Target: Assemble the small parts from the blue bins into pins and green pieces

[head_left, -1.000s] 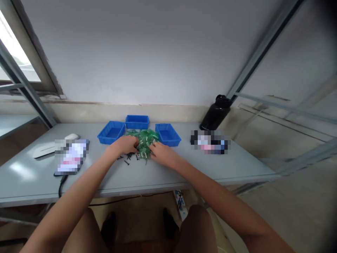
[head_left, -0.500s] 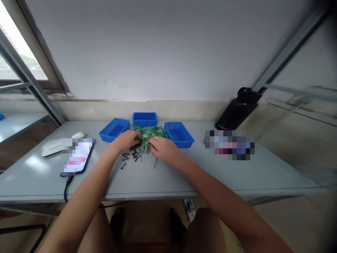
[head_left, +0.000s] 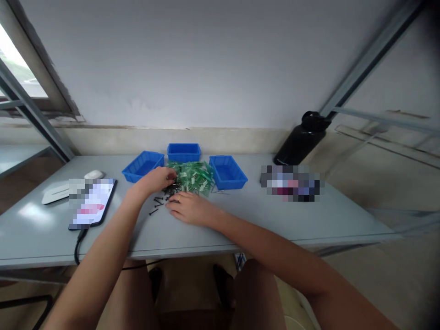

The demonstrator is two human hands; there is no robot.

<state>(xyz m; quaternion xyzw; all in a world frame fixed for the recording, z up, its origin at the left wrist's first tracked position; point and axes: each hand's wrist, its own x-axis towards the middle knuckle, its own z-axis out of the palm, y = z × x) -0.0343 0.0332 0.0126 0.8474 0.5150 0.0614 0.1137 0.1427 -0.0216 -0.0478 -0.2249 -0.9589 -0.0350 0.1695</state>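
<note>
A heap of green plastic bags (head_left: pixel 194 176) with pale labels and metal pieces lies mid-table. At its left edge, my left hand (head_left: pixel 156 180) has its fingers curled over the dark screws there; what they hold, if anything, is hidden. My right hand (head_left: pixel 192 208) rests low in front of the heap, palm down, fingers stretched to the left and apart. Its fingertips reach the loose dark screws (head_left: pixel 158 201), several of which lie scattered on the tabletop. A few silvery pieces (head_left: pixel 220 191) lie right of the bags.
Three blue trays stand around the heap: left (head_left: pixel 142 167), back (head_left: pixel 184 152) and right (head_left: pixel 228 174). A phone (head_left: pixel 94 204) on a cable and a white mouse (head_left: pixel 94 174) are at the left. A black bottle (head_left: pixel 300 140) leans at the back right, near a blurred item (head_left: pixel 292 182).
My right hand has moved off the green bags, toward the front and left, to the dark screws. Silvery pieces now lie right of the heap. My left hand stays near the heap's left edge.
</note>
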